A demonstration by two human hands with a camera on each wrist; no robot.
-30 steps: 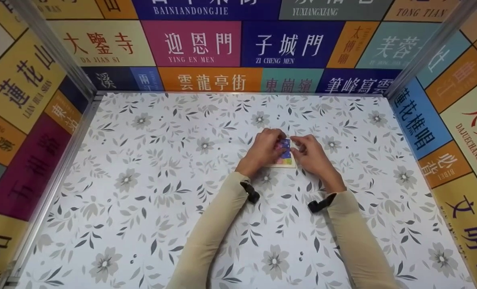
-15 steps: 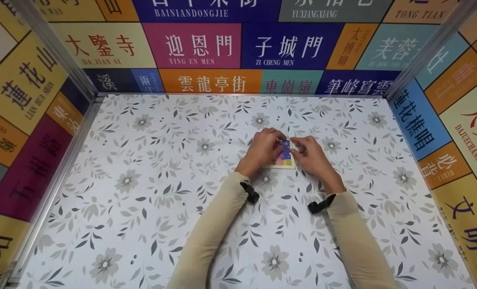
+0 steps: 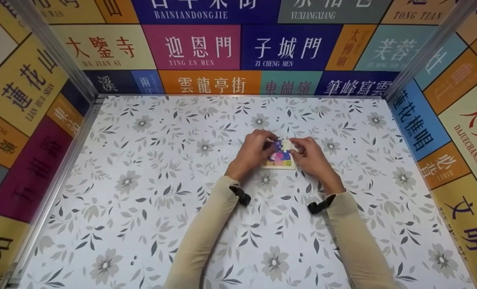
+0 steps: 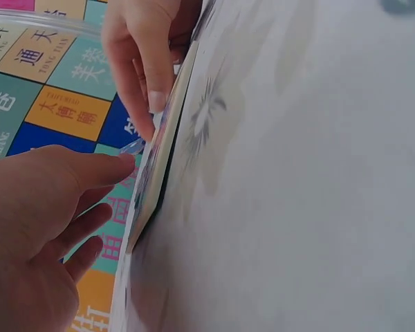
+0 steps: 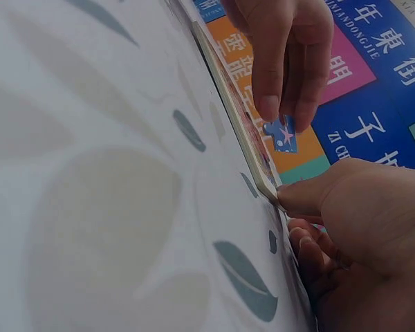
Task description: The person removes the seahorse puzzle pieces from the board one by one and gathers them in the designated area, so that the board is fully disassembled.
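Note:
A small jigsaw puzzle (image 3: 280,157) in a cream tray lies on the table, its picture purple, blue, pink and yellow. Bare cream backing shows at its upper right corner. Between thumb and fingers, my left hand (image 3: 254,150) pinches a blue puzzle piece (image 5: 283,135) printed with a pink starfish. That hand is raised just over the puzzle and hides part of its left side. My right hand (image 3: 308,154) grips the tray's right edge, thumb on the rim near the corner and the other fingers curled beside it.
White floral cloth (image 3: 162,208) covers the table around the puzzle. Coloured panels with lettering (image 3: 200,46) form walls at the back and both sides. A black wrist camera (image 3: 242,196) is strapped to the left forearm, another to the right.
The upper right corner was blue before and is now bare, with a piece up in my left hand. That hand has shifted slightly left; my right hand stays put.

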